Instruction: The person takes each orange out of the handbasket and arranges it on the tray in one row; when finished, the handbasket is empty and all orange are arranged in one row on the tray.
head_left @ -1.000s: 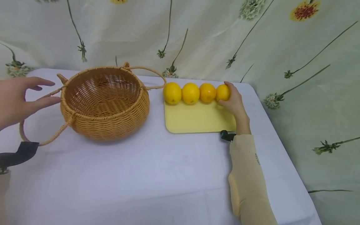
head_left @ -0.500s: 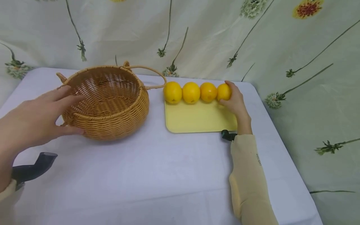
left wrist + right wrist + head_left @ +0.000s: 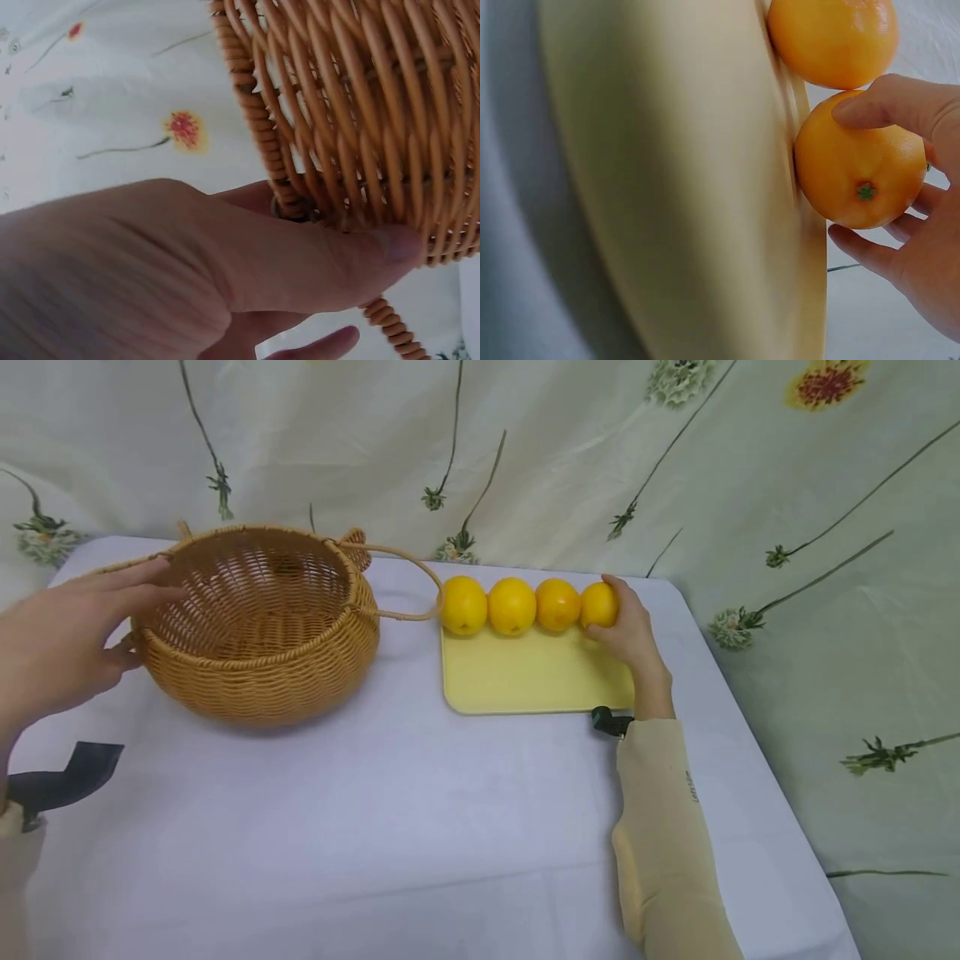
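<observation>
My left hand (image 3: 71,647) grips the left rim of a round brown wicker basket (image 3: 262,693). In the left wrist view, the thumb (image 3: 322,259) presses along the outside of the weave, and the other fingers are partly hidden behind it. The basket has looped handles at its sides and nothing shows inside. On the other side, my right hand (image 3: 632,631) holds the rightmost orange (image 3: 597,604) in a row of several. Thumb and fingers curl round this orange (image 3: 859,169) in the right wrist view, where its green stem end shows. The oranges line the far edge of a yellow tray (image 3: 536,677).
Basket and tray stand on a table with a white cloth (image 3: 360,827). The basket's right handle (image 3: 408,615) reaches the leftmost orange (image 3: 462,607). A flower-printed curtain (image 3: 570,468) hangs right behind the table and along its right side.
My left hand has come over to the basket's left rim and taken hold. The basket has shifted a little left and turned slightly. My right hand has stayed at the orange.
</observation>
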Demonstrator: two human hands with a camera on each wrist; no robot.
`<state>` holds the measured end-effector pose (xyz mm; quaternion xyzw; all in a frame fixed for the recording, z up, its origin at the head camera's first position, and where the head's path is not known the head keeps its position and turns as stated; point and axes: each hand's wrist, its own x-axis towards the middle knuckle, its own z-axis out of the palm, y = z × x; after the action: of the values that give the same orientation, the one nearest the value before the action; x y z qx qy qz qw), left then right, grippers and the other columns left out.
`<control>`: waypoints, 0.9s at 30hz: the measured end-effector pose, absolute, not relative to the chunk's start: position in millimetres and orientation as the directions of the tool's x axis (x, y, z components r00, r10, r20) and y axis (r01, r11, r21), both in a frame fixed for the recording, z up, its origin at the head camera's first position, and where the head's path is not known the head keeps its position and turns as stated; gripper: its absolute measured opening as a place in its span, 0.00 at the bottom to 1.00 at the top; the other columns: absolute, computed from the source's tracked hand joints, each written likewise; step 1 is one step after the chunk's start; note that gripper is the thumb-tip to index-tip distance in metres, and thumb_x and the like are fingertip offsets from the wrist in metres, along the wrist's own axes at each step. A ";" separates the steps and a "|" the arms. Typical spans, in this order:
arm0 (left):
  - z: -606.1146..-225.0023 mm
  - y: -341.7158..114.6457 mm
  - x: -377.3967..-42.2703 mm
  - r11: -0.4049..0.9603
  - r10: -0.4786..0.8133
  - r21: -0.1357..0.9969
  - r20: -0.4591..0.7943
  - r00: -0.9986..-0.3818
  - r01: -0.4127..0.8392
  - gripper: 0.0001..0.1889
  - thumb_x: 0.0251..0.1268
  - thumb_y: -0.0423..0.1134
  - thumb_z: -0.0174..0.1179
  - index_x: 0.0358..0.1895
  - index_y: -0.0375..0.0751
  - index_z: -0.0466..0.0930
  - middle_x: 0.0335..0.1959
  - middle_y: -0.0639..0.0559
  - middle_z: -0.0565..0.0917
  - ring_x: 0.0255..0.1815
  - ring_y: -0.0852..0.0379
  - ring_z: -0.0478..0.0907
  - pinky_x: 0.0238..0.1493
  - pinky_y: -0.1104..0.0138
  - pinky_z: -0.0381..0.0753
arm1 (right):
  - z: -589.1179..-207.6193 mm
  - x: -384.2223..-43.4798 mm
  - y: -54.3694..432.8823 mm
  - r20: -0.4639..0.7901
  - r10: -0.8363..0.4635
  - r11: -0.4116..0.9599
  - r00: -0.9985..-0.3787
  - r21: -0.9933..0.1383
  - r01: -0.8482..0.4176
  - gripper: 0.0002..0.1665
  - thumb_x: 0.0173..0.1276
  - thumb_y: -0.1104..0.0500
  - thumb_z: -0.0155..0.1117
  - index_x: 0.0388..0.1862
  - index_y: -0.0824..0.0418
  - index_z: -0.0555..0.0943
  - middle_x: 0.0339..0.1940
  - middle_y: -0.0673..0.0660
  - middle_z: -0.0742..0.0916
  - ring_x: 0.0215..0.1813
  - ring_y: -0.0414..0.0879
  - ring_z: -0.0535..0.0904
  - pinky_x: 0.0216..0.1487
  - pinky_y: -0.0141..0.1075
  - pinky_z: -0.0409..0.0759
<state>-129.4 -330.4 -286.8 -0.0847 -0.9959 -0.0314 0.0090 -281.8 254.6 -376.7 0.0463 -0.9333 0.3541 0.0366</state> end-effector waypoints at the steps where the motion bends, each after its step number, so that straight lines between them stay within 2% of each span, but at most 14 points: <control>1: -287.3 -332.0 -130.7 0.984 0.168 0.059 0.033 -0.985 0.170 0.34 0.51 0.17 0.69 0.67 0.24 0.73 0.84 0.29 0.54 0.70 0.17 0.63 0.52 0.29 0.76 | -377.1 -282.0 255.0 0.102 -0.065 0.750 -0.993 -0.651 -0.116 0.52 0.67 0.68 0.69 0.86 0.56 0.56 0.84 0.64 0.65 0.79 0.64 0.63 0.83 0.58 0.58; 5: -287.5 -334.1 -133.5 0.988 0.140 0.057 0.039 -0.989 0.143 0.29 0.53 0.17 0.69 0.63 0.22 0.77 0.85 0.33 0.53 0.62 0.15 0.66 0.45 0.33 0.81 | -377.7 -281.4 256.8 0.104 -0.072 0.769 -0.992 -0.628 -0.121 0.53 0.67 0.67 0.69 0.86 0.57 0.55 0.85 0.64 0.64 0.81 0.64 0.61 0.83 0.58 0.56; 12: -284.0 -326.1 -135.5 0.988 0.088 0.121 0.047 -0.995 0.093 0.32 0.54 0.12 0.60 0.67 0.19 0.72 0.85 0.32 0.50 0.62 0.16 0.64 0.44 0.33 0.80 | -377.4 -280.2 257.8 0.108 -0.056 0.771 -0.993 -0.627 -0.111 0.53 0.66 0.67 0.69 0.86 0.56 0.55 0.84 0.64 0.65 0.80 0.65 0.62 0.83 0.59 0.57; 16: -283.8 -326.8 -137.1 0.985 0.053 0.160 0.063 -0.997 0.063 0.35 0.51 0.11 0.57 0.69 0.20 0.70 0.85 0.30 0.50 0.52 0.18 0.68 0.34 0.40 0.83 | -376.7 -281.3 258.9 0.094 -0.044 0.775 -0.995 -0.625 -0.093 0.55 0.67 0.66 0.70 0.87 0.57 0.53 0.84 0.65 0.65 0.80 0.65 0.62 0.82 0.59 0.57; 20: -284.6 -331.6 -138.7 0.982 0.017 0.184 0.077 -0.997 0.031 0.36 0.52 0.12 0.58 0.71 0.23 0.70 0.86 0.32 0.50 0.43 0.21 0.71 0.25 0.50 0.80 | -375.8 -282.6 259.0 0.086 -0.038 0.765 -0.996 -0.638 -0.085 0.56 0.67 0.65 0.71 0.87 0.57 0.51 0.83 0.66 0.65 0.79 0.66 0.63 0.82 0.59 0.58; 24: -284.6 -330.9 -138.0 0.981 -0.004 0.193 0.076 -0.997 0.011 0.37 0.52 0.12 0.58 0.72 0.24 0.70 0.85 0.32 0.50 0.42 0.22 0.70 0.24 0.51 0.78 | -376.0 -283.2 257.8 0.085 -0.038 0.759 -0.996 -0.645 -0.084 0.56 0.67 0.62 0.71 0.87 0.57 0.51 0.83 0.66 0.66 0.78 0.66 0.64 0.82 0.60 0.58; 27: -283.8 -328.4 -135.9 0.979 0.001 0.202 0.078 -0.997 0.017 0.37 0.50 0.12 0.57 0.71 0.21 0.69 0.85 0.30 0.49 0.44 0.21 0.69 0.28 0.45 0.81 | -375.5 -283.4 256.0 0.108 -0.036 0.754 -0.993 -0.650 -0.098 0.55 0.66 0.61 0.70 0.87 0.58 0.52 0.82 0.66 0.67 0.77 0.65 0.65 0.81 0.60 0.60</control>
<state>-135.9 -328.4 -283.8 -0.0046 -0.9940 -0.1020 0.0386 -283.4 256.0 -375.5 0.0357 -0.9354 0.3490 0.0445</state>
